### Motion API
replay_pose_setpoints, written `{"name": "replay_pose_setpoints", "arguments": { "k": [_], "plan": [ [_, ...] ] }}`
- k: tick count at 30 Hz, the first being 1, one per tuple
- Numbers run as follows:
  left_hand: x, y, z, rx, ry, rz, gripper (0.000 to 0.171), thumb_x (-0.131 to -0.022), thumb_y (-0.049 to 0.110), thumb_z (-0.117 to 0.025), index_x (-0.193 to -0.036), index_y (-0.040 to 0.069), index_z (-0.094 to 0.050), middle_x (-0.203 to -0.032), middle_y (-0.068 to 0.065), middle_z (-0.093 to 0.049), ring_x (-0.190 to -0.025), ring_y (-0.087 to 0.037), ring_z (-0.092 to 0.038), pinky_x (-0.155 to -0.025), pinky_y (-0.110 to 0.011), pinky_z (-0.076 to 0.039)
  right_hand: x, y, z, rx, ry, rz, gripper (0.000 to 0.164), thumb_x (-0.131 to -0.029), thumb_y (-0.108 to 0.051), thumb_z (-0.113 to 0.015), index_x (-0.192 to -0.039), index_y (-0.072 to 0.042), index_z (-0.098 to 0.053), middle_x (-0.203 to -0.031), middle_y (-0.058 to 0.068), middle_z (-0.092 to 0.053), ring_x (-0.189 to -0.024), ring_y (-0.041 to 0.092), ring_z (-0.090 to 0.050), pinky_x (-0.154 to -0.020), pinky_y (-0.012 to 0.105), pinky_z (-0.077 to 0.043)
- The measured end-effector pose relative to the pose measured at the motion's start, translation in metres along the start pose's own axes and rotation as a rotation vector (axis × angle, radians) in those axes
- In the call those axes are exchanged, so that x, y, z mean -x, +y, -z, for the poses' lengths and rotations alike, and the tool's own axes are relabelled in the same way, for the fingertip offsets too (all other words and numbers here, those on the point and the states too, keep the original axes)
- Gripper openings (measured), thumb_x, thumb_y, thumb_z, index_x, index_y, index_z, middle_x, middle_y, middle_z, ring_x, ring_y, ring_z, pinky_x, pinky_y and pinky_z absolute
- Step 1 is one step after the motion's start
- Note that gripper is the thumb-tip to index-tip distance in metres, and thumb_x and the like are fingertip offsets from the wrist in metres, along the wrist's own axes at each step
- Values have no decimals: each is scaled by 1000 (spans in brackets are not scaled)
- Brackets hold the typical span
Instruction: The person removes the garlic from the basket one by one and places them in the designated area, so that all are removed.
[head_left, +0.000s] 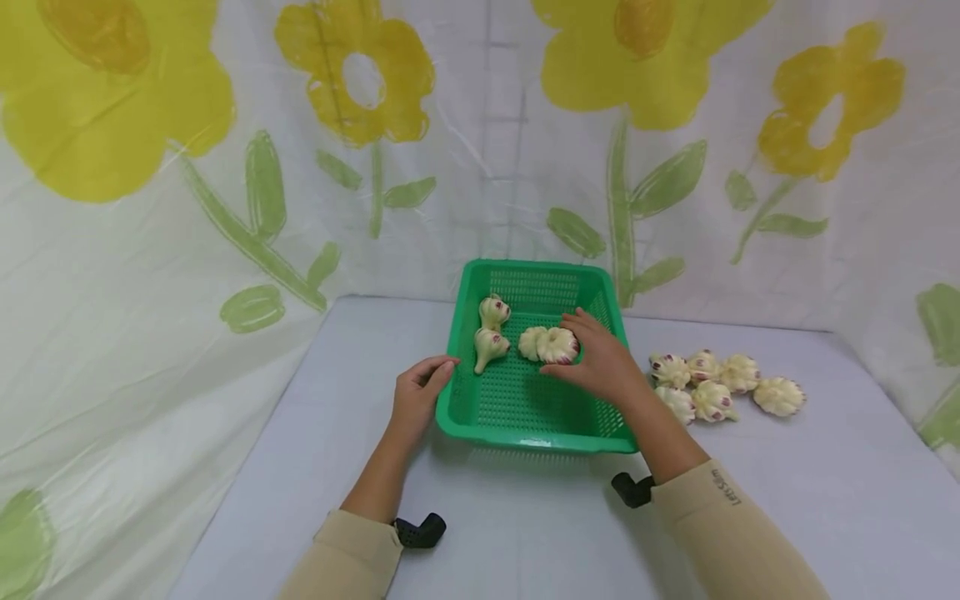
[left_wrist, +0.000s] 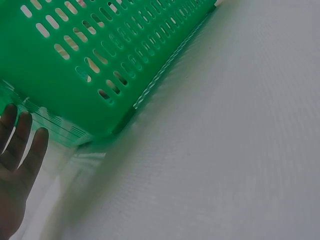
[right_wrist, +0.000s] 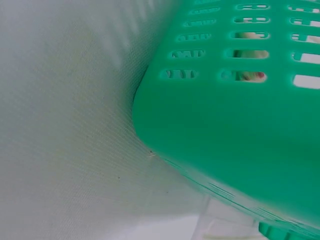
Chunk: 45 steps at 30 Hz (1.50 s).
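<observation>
Cream bulb (head_left: 559, 346) inside the green basket (head_left: 536, 440), right hand (head_left: 600, 362) with fingers curled round it; left hand (head_left: 419, 390) with fingers straight and apart, at the basket's side. Looks like putting in. Next, probably calls for letting go softly, then getting another from the pile of bulbs (head_left: 739, 374) on the tabletop (head_left: 795, 483).

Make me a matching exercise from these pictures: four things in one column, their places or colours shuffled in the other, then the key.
1. left hand
2. right hand
3. basket
4. six loose bulbs

A. on the table, right of the basket in the head view
B. green
C. at the basket's left rim
D. around a bulb inside the basket

Pairs: 1-C, 2-D, 3-B, 4-A
</observation>
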<state>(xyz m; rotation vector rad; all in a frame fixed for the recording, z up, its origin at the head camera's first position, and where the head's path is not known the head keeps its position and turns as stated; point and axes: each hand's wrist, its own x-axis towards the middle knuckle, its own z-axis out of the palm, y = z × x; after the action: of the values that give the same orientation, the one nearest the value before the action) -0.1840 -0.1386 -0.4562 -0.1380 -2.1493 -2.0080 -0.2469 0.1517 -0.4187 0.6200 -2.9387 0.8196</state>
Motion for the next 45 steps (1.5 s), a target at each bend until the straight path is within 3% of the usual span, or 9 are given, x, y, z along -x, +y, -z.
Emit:
{"name": "replay_pose_setpoints", "arguments": {
  "k": [11, 18, 20, 24, 27, 30, 34, 39, 45],
  "plan": [
    [0, 1, 0, 4, 4, 0, 25, -98, 14, -61, -111, -5, -70, -113, -18, -70, -102, -4, -61, -89, -22, -49, 4, -3, 1, -59, -24, -18, 81, -78, -42, -82, -143, -8, -49, -158, 15, -33, -143, 39, -34, -104, 61, -40],
    [-1, 0, 1, 1, -2, 0, 25, -98, 16, -61, -111, -3, -70, -114, -20, -70, -103, -4, -61, -89, -21, -49, 6, 0, 3, -152, 13, -64, 83, -76, -55, -79, -144, -18, -50, -158, 8, -36, -141, 36, -39, -102, 60, -42],
    [-1, -1, 2, 1, -8, -2, 25, -98, 16, -61, -111, -4, -70, -114, -21, -69, -102, -5, -61, -89, -21, -49, 6, 3, 4, -206, 52, -110, 83, -76, -59, -77, -145, -21, -49, -156, 6, -38, -140, 35, -40, -101, 60, -42],
    [-7, -22, 1, 10, 13, -22, 26, -98, 20, -62, -110, -1, -71, -112, -20, -70, -102, -7, -62, -88, -22, -49, 9, 8, 8, -309, 153, -185, 82, -77, -60, -76, -146, -25, -48, -154, 6, -43, -140, 36, -40, -101, 61, -42],
    [-10, -37, -2, 22, 49, -28, 24, -98, 20, -63, -109, 1, -72, -109, -15, -71, -101, -9, -63, -87, -22, -50, 13, 10, 9, -324, 203, -186, 81, -78, -58, -76, -147, -26, -47, -154, 7, -42, -140, 36, -40, -101, 62, -42],
    [-9, -36, -4, 37, 51, -11, 23, -98, 18, -63, -108, 0, -72, -108, -13, -72, -102, -8, -63, -88, -22, -50, 20, 13, 9, -329, 268, -152, 78, -79, -50, -79, -147, -26, -46, -155, 5, -40, -141, 35, -38, -101, 62, -40],
    [-7, -21, -8, 29, 20, -7, 24, -98, 17, -62, -109, -2, -71, -108, -10, -72, -101, -7, -63, -88, -22, -50, 30, 22, 11, -332, 413, -78, 76, -80, -36, -82, -146, -21, -47, -154, 1, -41, -142, 30, -36, -104, 60, -39],
    [-1, -6, -9, 7, 65, 2, 20, -96, 12, -62, -107, -3, -72, -104, -5, -73, -99, -2, -63, -86, -20, -50, 32, 27, 10, -332, 527, 25, 75, -78, -25, -85, -143, -13, -50, -153, 3, -42, -142, 26, -37, -104, 55, -41],
    [3, -5, -1, -3, 23, -18, 24, -98, 14, -61, -110, -5, -70, -111, -18, -70, -101, -3, -62, -88, -21, -50, 44, 24, 14, -305, 590, -15, 75, -77, -21, -86, -143, -13, -49, -153, 2, -43, -142, 26, -38, -106, 57, -38]
  ]
}}
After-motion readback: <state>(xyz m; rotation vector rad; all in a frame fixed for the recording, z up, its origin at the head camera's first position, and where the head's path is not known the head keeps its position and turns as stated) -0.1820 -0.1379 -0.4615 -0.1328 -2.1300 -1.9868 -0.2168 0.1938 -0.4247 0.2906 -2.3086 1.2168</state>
